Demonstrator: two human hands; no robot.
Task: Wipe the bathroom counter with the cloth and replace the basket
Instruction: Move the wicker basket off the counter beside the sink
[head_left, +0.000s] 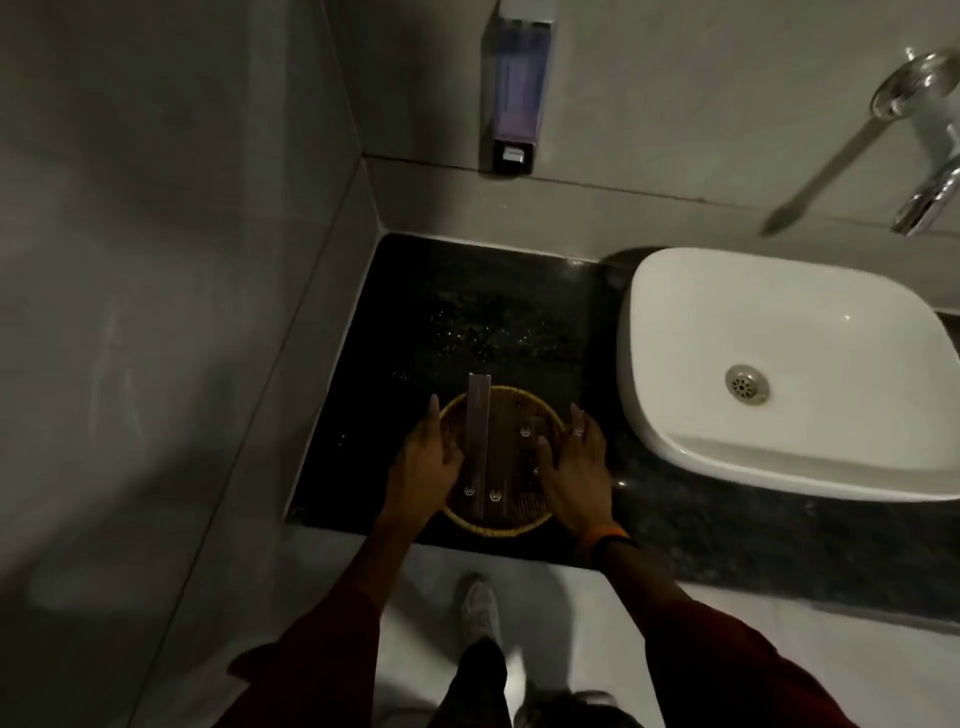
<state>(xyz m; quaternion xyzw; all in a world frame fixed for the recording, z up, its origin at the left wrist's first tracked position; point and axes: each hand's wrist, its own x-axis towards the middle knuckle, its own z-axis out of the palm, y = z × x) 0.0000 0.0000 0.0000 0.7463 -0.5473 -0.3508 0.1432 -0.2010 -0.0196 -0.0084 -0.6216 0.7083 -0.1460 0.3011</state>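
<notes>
basket (524, 514): round, woven, at the front edge of the black counter (441, 312), left of the sink (779, 467); holds long dark boxes (478, 441). left hand (423, 467): fingers spread, cupping the left rim. right hand (576, 467): fingers spread, against the right rim, thumb inside. cloth: not seen.

Woven wicker basket (519, 526); glossy speckled stone counter (467, 312)

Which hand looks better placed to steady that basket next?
Neither clearly: the left hand and right hand flank the basket on opposite rims. Using both seems best, since the boxes sit loose inside.
</notes>
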